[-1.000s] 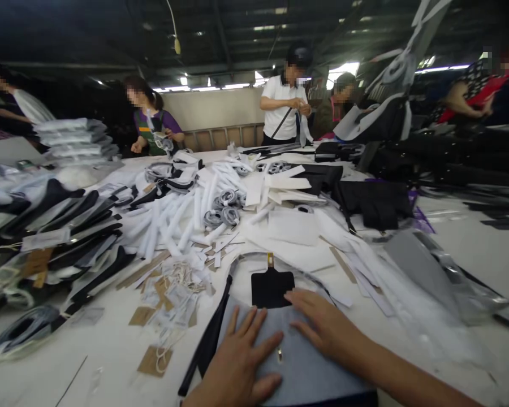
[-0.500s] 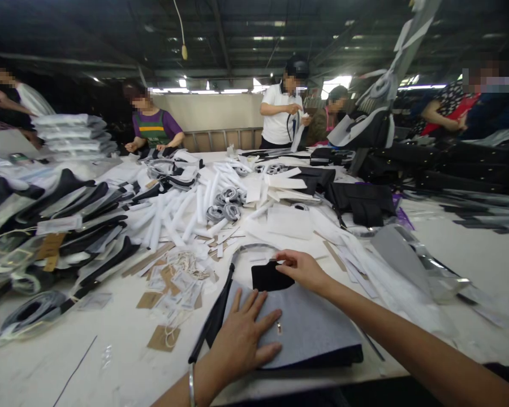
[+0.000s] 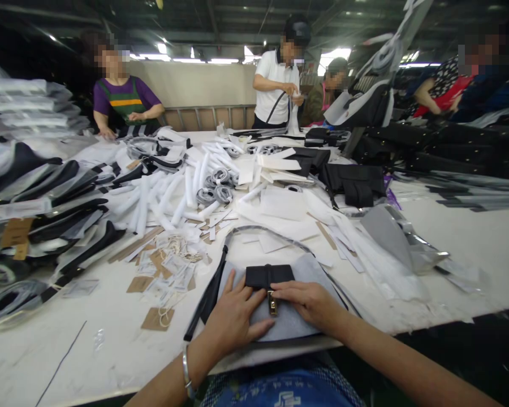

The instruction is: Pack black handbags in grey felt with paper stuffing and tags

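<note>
Two bare hands are working at a black handbag (image 3: 207, 302), which is lying on the white table (image 3: 46, 367) near its front edge, directly before the wearer. A grey sheet (image 3: 318, 271) is covering most of its front.

Left hand (image 3: 233, 316): palm down, fingers spreading wide and pressing on the sheet, its upper fingertips reaching the lower left part of the black flap (image 3: 269, 276); it is gripping nothing. A bracelet (image 3: 186, 373) is circling that wrist.

Right hand (image 3: 316, 306): fingers extending leftward, lying close together, their tips touching the top of the gold clasp (image 3: 272, 303) below the flap; whether they are pinching it, cannot tell. The heel of this hand is resting over the sheet.

The strap (image 3: 254, 229) is arching beyond the bag, partly wrapped in clear film. Left of the bag, brown tags (image 3: 156, 319) and white tags (image 3: 173, 277) are lying in a loose heap. Farther back, white rolls (image 3: 144, 206) are surrounding some grey coils (image 3: 220, 178). To the right, a black folded piece (image 3: 356, 181) is lying behind clear plastic wrapping (image 3: 415, 246). Across the table, a person in purple sleeves (image 3: 146, 99) and a person in a white shirt (image 3: 275, 99) are standing.
</note>
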A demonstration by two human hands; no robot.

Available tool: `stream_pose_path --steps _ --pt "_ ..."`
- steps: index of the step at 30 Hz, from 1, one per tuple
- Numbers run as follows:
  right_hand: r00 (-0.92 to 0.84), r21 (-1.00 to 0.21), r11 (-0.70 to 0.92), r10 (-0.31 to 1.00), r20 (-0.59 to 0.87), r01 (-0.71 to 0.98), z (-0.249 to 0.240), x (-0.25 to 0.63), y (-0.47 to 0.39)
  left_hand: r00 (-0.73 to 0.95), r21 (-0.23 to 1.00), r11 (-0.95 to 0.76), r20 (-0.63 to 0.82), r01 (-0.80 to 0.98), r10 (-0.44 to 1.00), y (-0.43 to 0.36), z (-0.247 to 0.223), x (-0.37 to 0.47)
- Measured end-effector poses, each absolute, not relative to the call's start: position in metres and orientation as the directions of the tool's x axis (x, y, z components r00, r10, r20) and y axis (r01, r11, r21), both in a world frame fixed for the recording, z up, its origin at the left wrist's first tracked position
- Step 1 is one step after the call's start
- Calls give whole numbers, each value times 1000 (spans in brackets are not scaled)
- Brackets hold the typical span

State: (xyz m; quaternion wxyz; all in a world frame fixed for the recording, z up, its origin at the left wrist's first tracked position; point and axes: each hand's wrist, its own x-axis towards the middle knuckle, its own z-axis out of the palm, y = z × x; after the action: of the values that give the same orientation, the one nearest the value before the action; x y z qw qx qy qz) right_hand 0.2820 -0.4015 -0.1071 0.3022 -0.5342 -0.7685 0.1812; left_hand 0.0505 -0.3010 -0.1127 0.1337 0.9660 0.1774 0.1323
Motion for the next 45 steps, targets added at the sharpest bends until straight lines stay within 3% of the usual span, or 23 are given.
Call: stream_pose_path --steps 5,8,12,16,20,27,45 --pt "-271 -552 390 919 288 738 -116 285 -407 809 220 -928 456 302 371 -309 -122 45" --pt "-311 -485 430 899 308 762 -121 284 -407 786 141 -968 566 208 251 -311 -125 41" --pt "-367 -407 465 881 297 786 -123 282 -403 905 138 -990 421 2 61 -310 -121 39" --pt "-365 -411 431 902 231 804 -116 280 -399 954 230 -973 291 3 72 -306 -116 44" --pt "-400 -368 426 904 149 826 -104 278 -391 945 286 -958 317 -10 85 -304 -115 48" --pt "-594 -249 587 802 55 770 -99 277 -367 936 331 -943 336 -17 102 -304 -113 48" --pt "-647 -276 612 760 -54 741 -89 273 -359 954 329 -944 274 24 120 -303 -108 47"
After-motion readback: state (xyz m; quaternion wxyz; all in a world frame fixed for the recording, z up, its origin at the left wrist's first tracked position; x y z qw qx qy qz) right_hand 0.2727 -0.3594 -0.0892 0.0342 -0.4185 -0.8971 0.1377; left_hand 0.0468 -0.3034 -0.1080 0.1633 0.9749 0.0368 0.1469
